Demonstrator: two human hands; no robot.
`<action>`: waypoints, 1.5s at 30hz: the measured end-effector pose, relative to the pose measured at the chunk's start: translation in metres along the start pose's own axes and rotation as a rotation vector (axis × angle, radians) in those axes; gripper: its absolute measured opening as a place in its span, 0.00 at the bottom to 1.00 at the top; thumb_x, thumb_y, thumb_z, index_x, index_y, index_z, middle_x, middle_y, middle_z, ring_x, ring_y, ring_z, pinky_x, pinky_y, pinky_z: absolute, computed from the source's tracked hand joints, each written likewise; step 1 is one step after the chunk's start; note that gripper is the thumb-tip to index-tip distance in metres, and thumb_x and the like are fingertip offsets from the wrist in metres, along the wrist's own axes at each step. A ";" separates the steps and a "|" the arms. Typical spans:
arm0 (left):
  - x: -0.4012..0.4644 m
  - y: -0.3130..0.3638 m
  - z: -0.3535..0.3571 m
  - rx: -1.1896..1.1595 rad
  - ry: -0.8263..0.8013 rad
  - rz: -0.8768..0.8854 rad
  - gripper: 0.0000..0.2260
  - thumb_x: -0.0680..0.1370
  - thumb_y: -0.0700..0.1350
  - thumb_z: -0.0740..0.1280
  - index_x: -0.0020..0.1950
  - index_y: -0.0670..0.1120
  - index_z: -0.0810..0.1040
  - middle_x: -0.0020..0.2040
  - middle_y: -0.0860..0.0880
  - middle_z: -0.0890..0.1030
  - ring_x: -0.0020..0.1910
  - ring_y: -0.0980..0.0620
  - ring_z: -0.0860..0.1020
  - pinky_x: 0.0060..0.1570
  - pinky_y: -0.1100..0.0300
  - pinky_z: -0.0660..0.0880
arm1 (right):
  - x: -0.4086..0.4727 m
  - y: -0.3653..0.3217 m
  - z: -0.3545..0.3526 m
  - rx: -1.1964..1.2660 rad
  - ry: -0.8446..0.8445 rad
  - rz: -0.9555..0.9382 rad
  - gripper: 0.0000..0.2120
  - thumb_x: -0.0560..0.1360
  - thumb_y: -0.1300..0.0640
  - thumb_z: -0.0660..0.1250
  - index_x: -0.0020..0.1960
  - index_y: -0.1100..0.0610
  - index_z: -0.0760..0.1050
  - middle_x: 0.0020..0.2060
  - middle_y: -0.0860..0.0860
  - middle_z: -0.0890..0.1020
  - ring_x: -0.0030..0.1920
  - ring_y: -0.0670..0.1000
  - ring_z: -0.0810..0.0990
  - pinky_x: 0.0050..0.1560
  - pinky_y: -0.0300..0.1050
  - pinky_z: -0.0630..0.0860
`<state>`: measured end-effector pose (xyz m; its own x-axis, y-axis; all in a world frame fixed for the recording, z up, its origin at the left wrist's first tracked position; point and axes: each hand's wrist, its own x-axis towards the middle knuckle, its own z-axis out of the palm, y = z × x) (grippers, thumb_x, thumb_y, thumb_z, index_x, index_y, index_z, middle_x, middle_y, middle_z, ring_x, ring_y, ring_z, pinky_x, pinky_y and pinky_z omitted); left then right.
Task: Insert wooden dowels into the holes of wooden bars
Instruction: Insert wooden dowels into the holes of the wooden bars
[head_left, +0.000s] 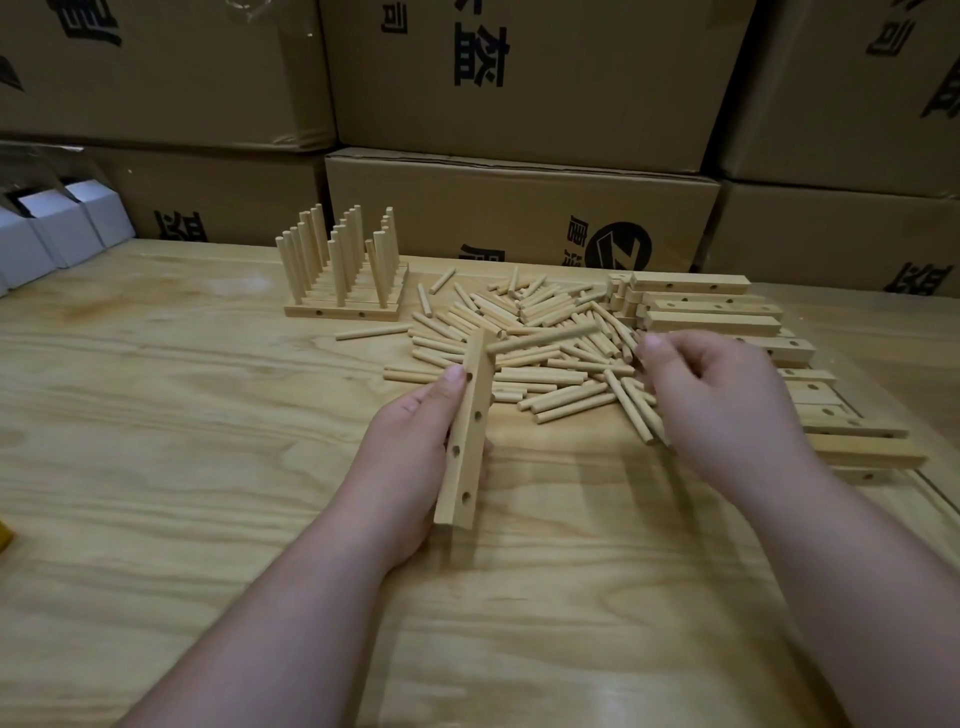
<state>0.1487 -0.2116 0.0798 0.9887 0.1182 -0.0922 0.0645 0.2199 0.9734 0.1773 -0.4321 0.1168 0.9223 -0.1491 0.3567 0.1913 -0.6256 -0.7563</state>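
My left hand (415, 447) grips a wooden bar (465, 436) with several holes, held above the table and pointing away from me. One dowel (543, 338) sticks out sideways from the bar's far end toward the right. My right hand (722, 400) hovers with curled fingers over the loose pile of dowels (524, 332); whether it holds a dowel is hidden. Finished bars with upright dowels (340, 270) stand at the back left of the pile. A stack of bare bars (727, 317) lies to the right.
The work lies on a light wooden table (208, 467). Stacked cardboard boxes (519, 208) wall off the far edge. Small white boxes (62, 223) sit at the far left. A yellow object (5, 538) pokes in at the left edge.
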 end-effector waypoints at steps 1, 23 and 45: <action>0.001 0.000 0.000 -0.001 0.009 -0.008 0.19 0.81 0.61 0.63 0.45 0.49 0.86 0.32 0.46 0.82 0.26 0.52 0.77 0.25 0.61 0.74 | 0.001 0.004 0.000 -0.153 -0.019 -0.024 0.08 0.80 0.46 0.63 0.48 0.44 0.80 0.39 0.39 0.80 0.44 0.41 0.78 0.40 0.42 0.73; -0.002 0.000 0.004 0.055 0.054 0.029 0.20 0.81 0.62 0.62 0.51 0.48 0.84 0.31 0.49 0.83 0.26 0.57 0.78 0.24 0.66 0.72 | -0.011 0.024 0.028 -0.613 -0.302 -0.350 0.06 0.80 0.48 0.63 0.52 0.42 0.79 0.52 0.38 0.74 0.63 0.45 0.66 0.68 0.52 0.51; -0.002 -0.005 0.008 0.156 0.006 0.151 0.19 0.83 0.60 0.59 0.39 0.58 0.84 0.33 0.56 0.83 0.30 0.63 0.78 0.29 0.69 0.72 | -0.031 -0.012 0.028 -0.015 -0.267 -0.509 0.05 0.75 0.54 0.73 0.51 0.50 0.84 0.44 0.39 0.83 0.48 0.40 0.80 0.48 0.34 0.75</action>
<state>0.1471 -0.2209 0.0772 0.9880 0.1441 0.0560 -0.0632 0.0464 0.9969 0.1562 -0.3987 0.0998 0.7685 0.3710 0.5213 0.6304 -0.5788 -0.5173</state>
